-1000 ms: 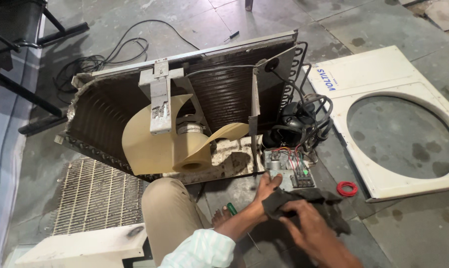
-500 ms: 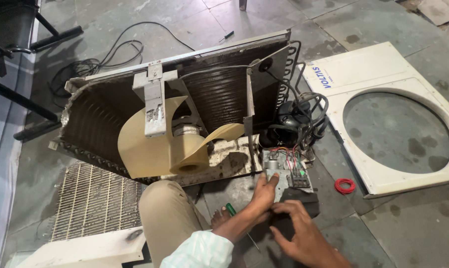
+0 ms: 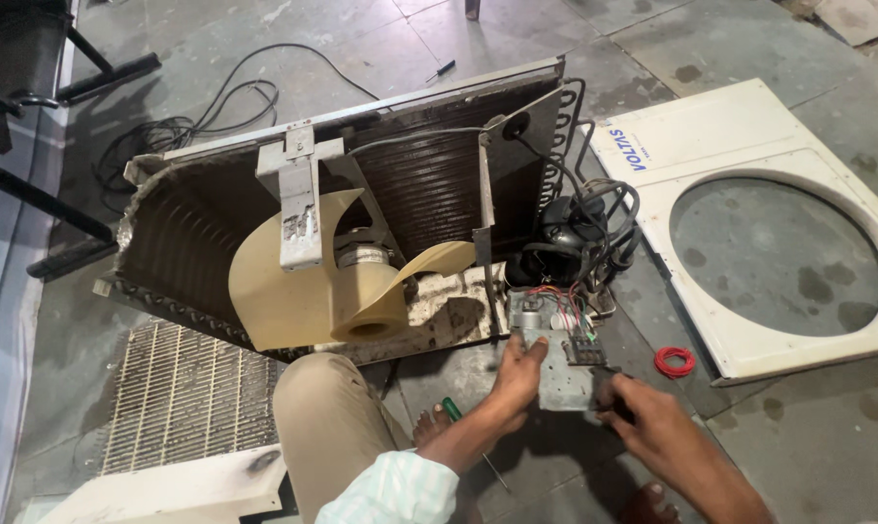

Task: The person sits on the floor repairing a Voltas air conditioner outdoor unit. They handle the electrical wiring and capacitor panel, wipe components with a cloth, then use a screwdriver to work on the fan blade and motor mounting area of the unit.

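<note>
Head view: grey wired metal plate

Dark cover gone from both hands, left hand now flat on bared grey electrical plate

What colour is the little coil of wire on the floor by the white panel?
Red; the wire coil shows clearly in the head view.

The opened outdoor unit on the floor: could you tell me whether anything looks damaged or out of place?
The dark finned coil looks bent and ragged along its left edge. A white panel with a round hole lies detached to the right, and a grey metal grille lies loose in front.
</note>
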Demonstrator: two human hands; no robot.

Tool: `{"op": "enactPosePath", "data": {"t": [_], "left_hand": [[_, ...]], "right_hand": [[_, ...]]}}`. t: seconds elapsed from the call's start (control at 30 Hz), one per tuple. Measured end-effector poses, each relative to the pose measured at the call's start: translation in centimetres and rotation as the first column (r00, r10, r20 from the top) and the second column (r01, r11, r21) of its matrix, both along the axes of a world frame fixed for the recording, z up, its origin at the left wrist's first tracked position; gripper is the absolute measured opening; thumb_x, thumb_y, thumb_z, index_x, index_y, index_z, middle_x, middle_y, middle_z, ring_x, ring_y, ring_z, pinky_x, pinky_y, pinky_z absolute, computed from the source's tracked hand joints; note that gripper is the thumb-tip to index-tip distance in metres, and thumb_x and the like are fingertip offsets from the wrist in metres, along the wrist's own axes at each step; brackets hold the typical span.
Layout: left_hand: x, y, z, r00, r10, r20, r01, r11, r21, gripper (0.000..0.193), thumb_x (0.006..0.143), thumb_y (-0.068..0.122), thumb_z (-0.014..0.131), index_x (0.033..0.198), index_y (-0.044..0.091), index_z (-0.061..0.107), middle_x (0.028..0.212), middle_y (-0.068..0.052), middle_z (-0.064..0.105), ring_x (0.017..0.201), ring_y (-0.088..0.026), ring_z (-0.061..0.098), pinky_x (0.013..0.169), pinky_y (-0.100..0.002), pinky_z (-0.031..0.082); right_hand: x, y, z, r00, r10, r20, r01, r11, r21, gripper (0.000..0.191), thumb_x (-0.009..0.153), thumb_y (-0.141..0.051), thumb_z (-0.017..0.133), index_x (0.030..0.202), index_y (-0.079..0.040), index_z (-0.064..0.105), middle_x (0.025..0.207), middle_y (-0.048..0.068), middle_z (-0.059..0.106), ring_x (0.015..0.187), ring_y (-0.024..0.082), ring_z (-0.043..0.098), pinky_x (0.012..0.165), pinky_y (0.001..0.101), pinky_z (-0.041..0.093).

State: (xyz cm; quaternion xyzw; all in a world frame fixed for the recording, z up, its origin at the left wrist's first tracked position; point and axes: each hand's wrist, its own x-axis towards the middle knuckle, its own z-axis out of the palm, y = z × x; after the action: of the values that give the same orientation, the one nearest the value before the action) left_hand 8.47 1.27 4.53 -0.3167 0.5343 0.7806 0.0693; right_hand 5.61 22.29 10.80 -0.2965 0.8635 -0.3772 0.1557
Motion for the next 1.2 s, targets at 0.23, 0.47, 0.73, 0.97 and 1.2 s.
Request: {"op": "enactPosePath", "data": {"t": [0.23, 0.47, 0.73, 0.97, 1.2], "left_hand": [[0.7, 1.1, 0.1, 0.991, -0.024, -0.128, 0.046, 0.984, 0.172, 0.048, 0.099, 0.028, 0.058, 0.138, 0.003, 0.045, 0.111, -0.018, 0.066, 0.095, -0.026, 0.066, 0.078, -0.042, 0.056], [0.4, 0.8, -2.1, 0.996, -0.033, -0.084, 0.042, 0.994, 0.101, 0.06, 0.1, 0.029, 0.06, 0.146, -0.002, 0.038, 0.125, -0.021, 0.063, 0.108, -0.027, 0.063, 0.089, -0.043, 0.053], [0.8, 0.7, -2.5, 0.993, -0.089, -0.08, 0.083, 0.994, -0.07, 0.075, 0.104, 0.038, 0.057, 0.159, 0.003, 0.019, 0.148, -0.016, 0.051, 0.132, -0.024, 0.053, 0.11, -0.039, 0.043], [0.7, 1.2, -1.4, 0.993, -0.05, -0.103, 0.059, 0.994, 0.088, 0.055, 0.101, 0.031, 0.057, 0.146, 0.005, 0.039, 0.129, -0.015, 0.062, 0.112, -0.023, 0.06, 0.092, -0.04, 0.052], [0.7, 0.6, -2.2, 0.973, -0.037, -0.226, 0.073, 0.986, 0.153, 0.058, 0.101, 0.031, 0.062, 0.143, -0.002, 0.042, 0.117, -0.018, 0.061, 0.097, -0.024, 0.061, 0.077, -0.039, 0.053]], "right_hand": [[-1.1, 1.4, -0.2, 0.978, -0.047, 0.201, 0.026, 0.994, 0.108, 0.03, 0.076, -0.007, 0.083, 0.096, -0.006, 0.061, 0.073, 0.014, 0.072, 0.07, 0.029, 0.066, 0.066, 0.0393, 0.056], [-1.2, 1.7, -0.3, 0.982, -0.045, 0.185, 0.031, 0.996, 0.08, 0.032, 0.074, -0.008, 0.086, 0.099, -0.008, 0.067, 0.078, 0.01, 0.077, 0.073, 0.023, 0.071, 0.069, 0.0359, 0.058], [-1.0, 3.9, 4.1, 0.914, -0.31, 0.26, 0.311, 0.95, 0.041, 0.027, 0.078, -0.004, 0.088, 0.098, -0.007, 0.069, 0.097, 0.012, 0.075, 0.089, 0.022, 0.075, 0.083, 0.0357, 0.06], [1.5, 1.4, 5.8, 0.942, -0.334, 0.011, 0.288, 0.796, -0.532, 0.05, 0.069, -0.005, 0.078, 0.116, -0.012, 0.063, 0.137, 0.01, 0.065, 0.114, 0.017, 0.063, 0.101, 0.0348, 0.049], [3.8, -3.9, -1.6, 0.86, 0.004, -0.511, -0.017, 1.0, -0.019, 0.034, 0.066, -0.004, 0.079, 0.1, -0.005, 0.072, 0.11, 0.012, 0.067, 0.104, 0.036, 0.065, 0.09, 0.0436, 0.053]]}}
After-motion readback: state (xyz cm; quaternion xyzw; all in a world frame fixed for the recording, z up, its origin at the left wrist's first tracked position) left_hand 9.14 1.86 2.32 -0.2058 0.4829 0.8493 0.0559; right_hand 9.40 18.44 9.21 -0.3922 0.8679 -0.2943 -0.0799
